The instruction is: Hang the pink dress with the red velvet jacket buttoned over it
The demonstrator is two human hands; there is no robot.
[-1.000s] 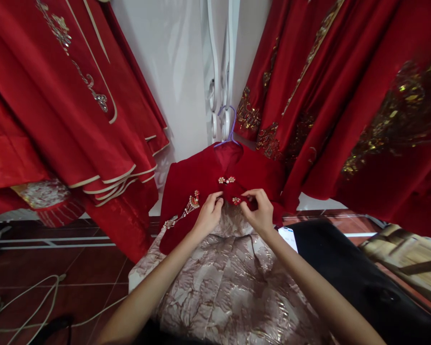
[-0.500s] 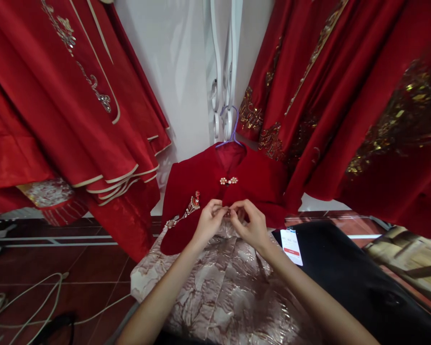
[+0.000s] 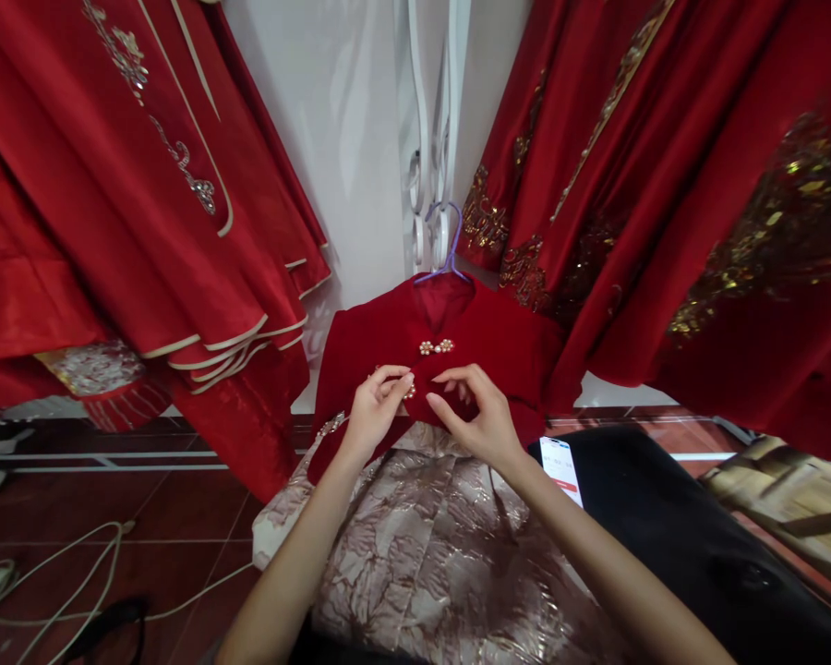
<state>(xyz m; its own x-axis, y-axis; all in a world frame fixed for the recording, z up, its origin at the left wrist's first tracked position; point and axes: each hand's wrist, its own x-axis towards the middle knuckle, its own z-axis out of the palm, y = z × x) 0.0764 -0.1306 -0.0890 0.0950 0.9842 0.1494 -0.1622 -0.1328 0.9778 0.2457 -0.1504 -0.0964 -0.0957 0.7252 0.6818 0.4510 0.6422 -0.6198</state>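
Observation:
A small red velvet jacket [image 3: 499, 342] on a purple hanger [image 3: 445, 242] lies over a pale brocade skirt [image 3: 429, 545]. Its top pearl clasp [image 3: 436, 347] is fastened. My left hand [image 3: 374, 411] pinches a second pearl clasp [image 3: 410, 392] on the jacket's front edge. My right hand [image 3: 475, 416] sits just to the right of it, fingers curled, thumb and forefinger reaching toward the same clasp. A beaded brooch [image 3: 331, 426] shows partly behind my left wrist.
Red embroidered gowns hang at left [image 3: 111, 185] and right [image 3: 665, 185], with a white wall and curled metal stand [image 3: 433, 120] between. A phone with a lit screen [image 3: 560, 465] lies on black cloth [image 3: 665, 526]. Cables [image 3: 76, 573] trail over the red tiled floor.
Both hands have shifted slightly up the jacket front. The left hand now pinches the lower clasp while the right hand's fingers have loosened beside it. The brooch is now mostly hidden.

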